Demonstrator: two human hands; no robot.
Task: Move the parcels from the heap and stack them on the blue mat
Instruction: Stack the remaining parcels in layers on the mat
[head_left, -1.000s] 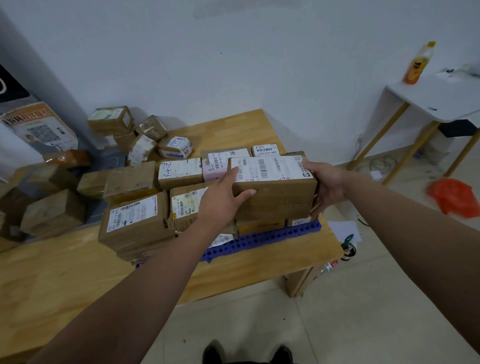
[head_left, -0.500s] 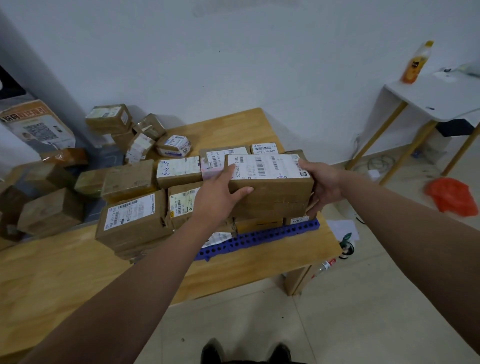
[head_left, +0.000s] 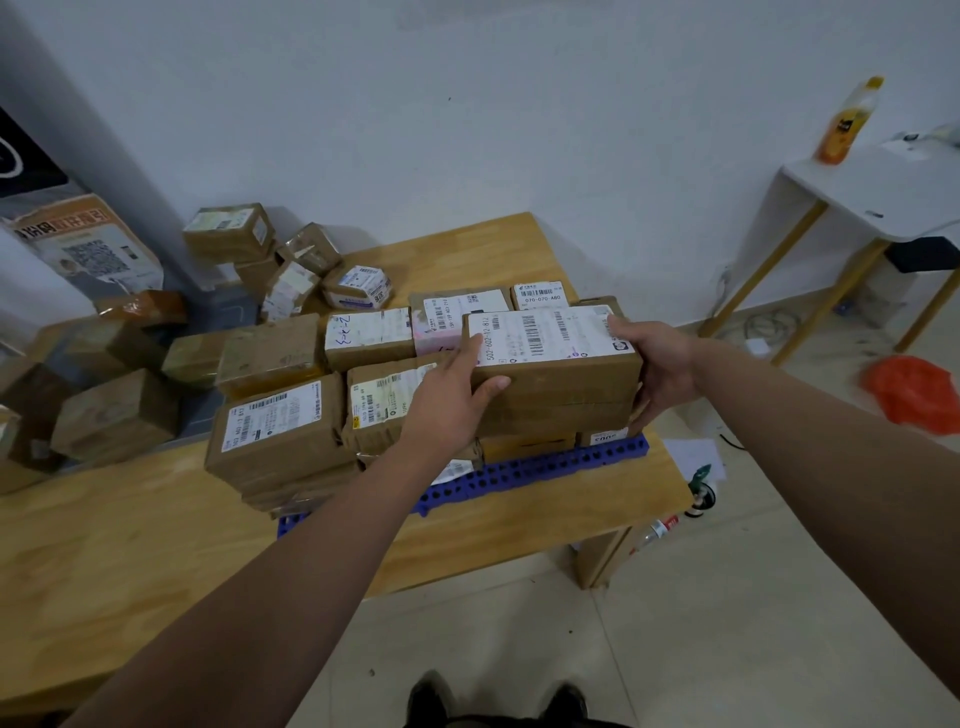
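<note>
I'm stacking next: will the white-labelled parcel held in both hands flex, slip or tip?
Probably stiff: the parcel shows straight edges between the left hand and right hand. Its taped sides look glossy, so perhaps slightly slippery. Flat and wide, it likely sits steady, not rolling.

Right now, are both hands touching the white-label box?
Touching. The head view shows the left hand gripping the box at its left end, the right hand at its right end.

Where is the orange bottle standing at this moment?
In the head view, the orange bottle stands at the upper right, on the white side table near the wall.
</note>
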